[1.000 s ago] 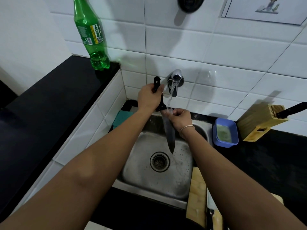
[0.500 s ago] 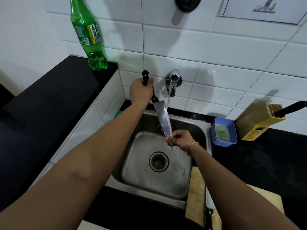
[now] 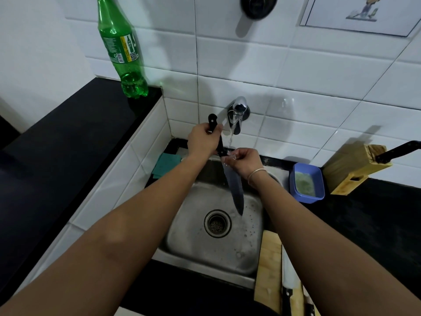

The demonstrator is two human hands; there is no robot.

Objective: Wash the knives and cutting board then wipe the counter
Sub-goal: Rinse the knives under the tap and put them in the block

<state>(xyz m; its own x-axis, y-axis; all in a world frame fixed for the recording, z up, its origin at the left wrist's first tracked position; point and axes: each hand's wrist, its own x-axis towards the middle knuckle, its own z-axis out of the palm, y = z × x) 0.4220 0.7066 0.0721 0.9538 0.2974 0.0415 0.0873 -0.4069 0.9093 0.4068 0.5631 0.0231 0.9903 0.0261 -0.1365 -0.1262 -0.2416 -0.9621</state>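
I see the black counter (image 3: 376,213) running round a steel sink (image 3: 205,247), with white tiled wall behind. A wooden cutting board (image 3: 268,270) lies on the counter at the sink's right edge, with a second knife (image 3: 289,281) resting on it. Right of the sink a wooden knife block (image 3: 355,167) stands tilted with one black handle sticking out. A green bottle (image 3: 123,53) stands on the raised ledge at left. A blue tub (image 3: 306,183) sits between sink and block. Over the basin my left hand (image 3: 202,142) grips the black handle of the knife (image 3: 235,190), blade pointing down toward the drain. My right hand (image 3: 245,163) pinches the blade near the handle, fingers curled round it, under the running tap (image 3: 238,110).
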